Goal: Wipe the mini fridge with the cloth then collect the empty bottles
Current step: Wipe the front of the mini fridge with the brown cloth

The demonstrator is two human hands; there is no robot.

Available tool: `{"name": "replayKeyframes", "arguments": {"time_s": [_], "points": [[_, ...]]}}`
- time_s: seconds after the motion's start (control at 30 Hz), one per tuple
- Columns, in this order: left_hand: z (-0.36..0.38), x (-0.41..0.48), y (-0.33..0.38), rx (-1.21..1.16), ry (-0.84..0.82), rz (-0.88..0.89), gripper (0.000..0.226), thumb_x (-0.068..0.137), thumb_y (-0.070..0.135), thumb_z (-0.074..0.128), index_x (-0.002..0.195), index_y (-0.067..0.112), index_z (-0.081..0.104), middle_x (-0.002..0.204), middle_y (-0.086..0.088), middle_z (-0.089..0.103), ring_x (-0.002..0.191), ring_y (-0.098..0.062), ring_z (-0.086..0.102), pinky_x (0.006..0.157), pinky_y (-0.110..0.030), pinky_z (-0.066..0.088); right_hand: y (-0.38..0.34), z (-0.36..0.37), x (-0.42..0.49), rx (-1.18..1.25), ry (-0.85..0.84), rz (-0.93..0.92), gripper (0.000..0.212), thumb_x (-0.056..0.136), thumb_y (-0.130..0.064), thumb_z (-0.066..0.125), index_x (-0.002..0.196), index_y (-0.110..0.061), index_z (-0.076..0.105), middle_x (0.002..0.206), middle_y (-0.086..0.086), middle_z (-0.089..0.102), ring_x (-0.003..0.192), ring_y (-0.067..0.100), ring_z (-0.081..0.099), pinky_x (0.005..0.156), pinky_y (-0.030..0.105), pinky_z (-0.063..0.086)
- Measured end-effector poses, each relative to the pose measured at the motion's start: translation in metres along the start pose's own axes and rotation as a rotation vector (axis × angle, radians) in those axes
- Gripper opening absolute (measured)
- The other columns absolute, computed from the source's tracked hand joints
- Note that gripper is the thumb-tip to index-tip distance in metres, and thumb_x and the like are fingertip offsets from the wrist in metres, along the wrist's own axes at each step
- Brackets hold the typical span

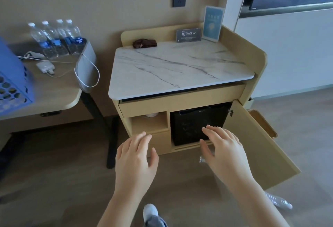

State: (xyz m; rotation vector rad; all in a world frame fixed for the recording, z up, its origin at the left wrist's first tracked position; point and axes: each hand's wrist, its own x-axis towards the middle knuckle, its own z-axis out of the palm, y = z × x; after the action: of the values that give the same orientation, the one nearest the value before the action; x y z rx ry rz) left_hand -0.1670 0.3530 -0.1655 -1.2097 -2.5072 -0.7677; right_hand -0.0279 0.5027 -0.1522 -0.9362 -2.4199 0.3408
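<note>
Head view: nearest, a grey shoe (150, 212) stood on the wood floor (54, 181). The left hand (135, 160) and right hand (225, 154) were both spread flat, fingers apart, grasping nothing, held in front of the cabinet (180, 107). Two clear empty bottles lay on the floor: one (278, 200) beside the right forearm, another (202, 160) mostly hidden behind the right hand. The cabinet door (259, 145) stood swung open to the right. Inside the right compartment sat the black mini fridge (196, 125), its door closed. The upper left compartment (149, 122) held a white object at the back, too hidden to identify. On the marble top (180, 66), the dark brown cloth (144, 43) lay bunched at the rear left; a "The Shop" sign (188, 34) and a blue card (212, 23) stood at the rear right. To the left, on the desk (54, 89), four water bottles (55, 37) stood in a row against the wall, near a white charger (45, 67) with cable. A blue perforated basket (12, 82) sat at the frame's left edge; contents unclear.
</note>
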Motion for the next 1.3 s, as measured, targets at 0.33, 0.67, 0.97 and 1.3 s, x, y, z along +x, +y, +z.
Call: {"name": "replayKeyframes", "arguments": {"time_s": [0.33,0.67,0.97,1.3], "points": [[0.035,0.154,-0.107,-0.053,-0.003,-0.067,0.033,0.071,0.008,0.073,0.103,0.004,0.067,0.105,-0.01,0.068,0.098,-0.029,0.063,0.085,-0.046,0.049,-0.071,0.089,0.165,-0.006,-0.01,-0.054,0.026,0.074,-0.012,0.073,0.099,-0.008,0.07,0.103,0.007,0.069,0.095,0.03,0.064,0.084,0.041,0.047],[0.086,0.247,-0.163,-0.057,-0.023,-0.068,0.031,0.071,0.011,0.073,0.1,0.006,0.067,0.102,-0.01,0.068,0.096,-0.028,0.064,0.082,-0.042,0.049,-0.086,0.166,0.268,0.009,-0.095,-0.089,0.03,0.073,-0.011,0.075,0.102,-0.007,0.069,0.106,0.008,0.069,0.095,0.029,0.064,0.082,0.042,0.049],[0.155,0.334,-0.187,-0.013,-0.02,-0.17,0.033,0.071,0.012,0.073,0.102,0.005,0.066,0.104,-0.011,0.068,0.096,-0.028,0.064,0.081,-0.04,0.049,-0.046,0.225,0.382,0.033,-0.234,-0.123,0.035,0.085,-0.022,0.062,0.119,-0.012,0.061,0.122,0.004,0.061,0.111,0.024,0.056,0.094,0.036,0.042],[0.239,0.46,-0.198,0.027,0.036,-0.292,0.035,0.069,0.003,0.074,0.102,-0.003,0.065,0.106,-0.019,0.066,0.098,-0.036,0.062,0.08,-0.047,0.052,0.002,0.285,0.538,0.082,-0.295,-0.275,0.033,0.083,-0.017,0.064,0.115,-0.009,0.063,0.117,0.007,0.064,0.106,0.029,0.058,0.092,0.039,0.042]]}}
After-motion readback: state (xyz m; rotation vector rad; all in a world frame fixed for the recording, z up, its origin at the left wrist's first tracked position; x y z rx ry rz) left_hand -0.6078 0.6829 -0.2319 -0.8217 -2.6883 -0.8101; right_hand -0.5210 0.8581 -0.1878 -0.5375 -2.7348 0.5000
